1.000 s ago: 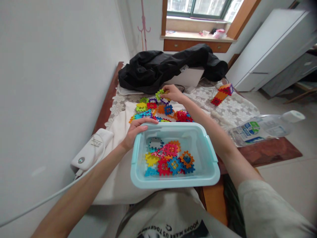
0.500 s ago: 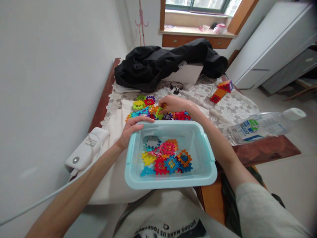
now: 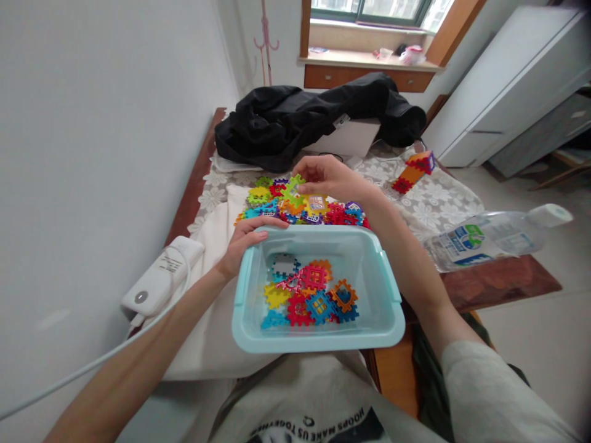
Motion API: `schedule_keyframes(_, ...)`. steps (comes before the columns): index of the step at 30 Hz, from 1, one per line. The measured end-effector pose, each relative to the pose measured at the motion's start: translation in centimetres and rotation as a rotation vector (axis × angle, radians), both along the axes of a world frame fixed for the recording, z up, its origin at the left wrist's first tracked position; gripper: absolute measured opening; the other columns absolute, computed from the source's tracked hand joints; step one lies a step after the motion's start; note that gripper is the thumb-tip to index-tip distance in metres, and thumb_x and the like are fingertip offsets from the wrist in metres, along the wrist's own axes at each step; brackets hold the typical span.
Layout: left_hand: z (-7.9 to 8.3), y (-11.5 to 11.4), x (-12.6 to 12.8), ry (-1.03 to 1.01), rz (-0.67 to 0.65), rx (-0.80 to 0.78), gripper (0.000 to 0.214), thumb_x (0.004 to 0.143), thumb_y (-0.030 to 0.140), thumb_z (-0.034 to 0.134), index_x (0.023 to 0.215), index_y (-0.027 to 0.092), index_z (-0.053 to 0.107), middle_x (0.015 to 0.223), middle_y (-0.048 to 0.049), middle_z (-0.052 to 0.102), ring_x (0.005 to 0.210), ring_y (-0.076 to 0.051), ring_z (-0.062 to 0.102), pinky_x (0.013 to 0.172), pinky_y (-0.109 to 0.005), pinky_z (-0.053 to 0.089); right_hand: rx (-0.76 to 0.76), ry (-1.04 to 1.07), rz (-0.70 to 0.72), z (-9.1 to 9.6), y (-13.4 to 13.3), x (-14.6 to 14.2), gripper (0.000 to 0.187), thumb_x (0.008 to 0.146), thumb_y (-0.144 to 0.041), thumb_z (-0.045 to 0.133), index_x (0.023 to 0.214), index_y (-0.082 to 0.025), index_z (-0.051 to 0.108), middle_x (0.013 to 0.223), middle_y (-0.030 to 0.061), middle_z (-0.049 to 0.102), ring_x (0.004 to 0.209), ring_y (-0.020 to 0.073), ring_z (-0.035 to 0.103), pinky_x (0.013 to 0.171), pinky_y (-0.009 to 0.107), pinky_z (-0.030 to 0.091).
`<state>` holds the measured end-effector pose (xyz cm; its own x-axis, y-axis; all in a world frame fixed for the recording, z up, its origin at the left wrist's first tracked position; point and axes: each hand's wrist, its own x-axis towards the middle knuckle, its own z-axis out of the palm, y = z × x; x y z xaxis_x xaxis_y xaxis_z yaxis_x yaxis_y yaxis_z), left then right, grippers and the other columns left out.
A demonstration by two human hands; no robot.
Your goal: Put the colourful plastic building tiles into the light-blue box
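My left hand point(image 3: 249, 240) grips the far left rim of a light blue plastic basin point(image 3: 318, 343), thumb on top. Inside the basin lie several interlocking plastic building tiles, among them a red tile point(image 3: 299, 309), a blue window tile point(image 3: 321, 306) and an orange frame point(image 3: 344, 295). Beyond the basin, my right hand point(image 3: 325, 175) pinches a lime-green building tile point(image 3: 293, 192) between thumb and fingers. It is raised over a loose heap of coloured building tiles point(image 3: 268, 209) on the table. A yellow window tile point(image 3: 316, 203) lies under the right hand.
A tall clear bottle point(image 3: 484, 237) is at the right edge of the table. Behind it stands a small orange and red tile structure point(image 3: 413, 172). A white power bank-like device point(image 3: 161, 271) with a cable sits at left. Black cloth point(image 3: 295, 123) covers the table's back.
My right hand has lifted up from the heap with the lime-green tile, uncovering more tiles beneath. My left hand and the basin stay in place.
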<state>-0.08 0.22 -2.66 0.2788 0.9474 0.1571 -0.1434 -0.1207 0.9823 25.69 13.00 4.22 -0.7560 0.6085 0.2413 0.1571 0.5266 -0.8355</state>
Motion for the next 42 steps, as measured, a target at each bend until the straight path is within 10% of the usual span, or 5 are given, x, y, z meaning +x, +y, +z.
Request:
schedule_keyframes(8,-0.8,0.2,-0.2,-0.028,0.016,-0.021,0.033,0.08,0.032,0.073,0.106,0.019,0.088,0.101,-0.0077,0.086,0.088,-0.027,0.077,0.078,-0.034,0.059,0.026,-0.079,0.307,4.8,-5.6,-0.6,0.035,0.098,-0.052,0.075,0.105,-0.018,0.075,0.098,0.0042,0.074,0.09,0.0168,0.067,0.081,0.028,0.053)
schedule_keyframes(15,0.5,-0.2,0.2,0.021,0.028,0.023,0.031,0.08,0.033,0.072,0.101,0.019,0.089,0.101,-0.007,0.085,0.094,-0.026,0.073,0.084,-0.032,0.056,0.066,-0.133,0.19,-0.5,-0.4,-0.9,0.033,0.102,-0.044,0.07,0.118,-0.017,0.076,0.11,0.0077,0.08,0.094,0.0183,0.071,0.084,0.029,0.057)
schedule_keyframes(22,0.7,-0.5,0.3,0.014,0.01,-0.01,0.031,0.081,0.033,0.072,0.103,0.021,0.089,0.1,-0.006,0.085,0.089,-0.024,0.072,0.078,-0.03,0.054,0.297,-0.302,0.07,-5.9,0.3,-2.9,0.067,0.09,-0.039,0.081,0.153,-0.033,0.062,0.164,0.0082,0.055,0.149,0.0321,0.053,0.12,0.05,0.048)
schedule_keyframes(37,0.3,-0.2,0.1,0.009,0.001,0.001,0.031,0.081,0.032,0.071,0.103,0.02,0.089,0.101,-0.0062,0.085,0.088,-0.025,0.074,0.08,-0.032,0.054,0.484,-0.274,0.087,-8.7,0.6,-4.0,0.054,0.101,-0.035,0.071,0.151,-0.02,0.057,0.159,0.0172,0.056,0.148,0.031,0.051,0.124,0.05,0.04)
schedule_keyframes(42,0.3,-0.3,0.1,0.01,-0.006,-0.013,0.032,0.082,0.034,0.071,0.104,0.02,0.089,0.097,-0.0067,0.085,0.083,-0.024,0.073,0.075,-0.032,0.054,0.466,-0.352,0.117,-7.8,0.8,-4.0,0.025,0.101,-0.024,0.067,0.125,-0.018,0.073,0.127,0.0138,0.073,0.119,0.0275,0.067,0.107,0.042,0.052)
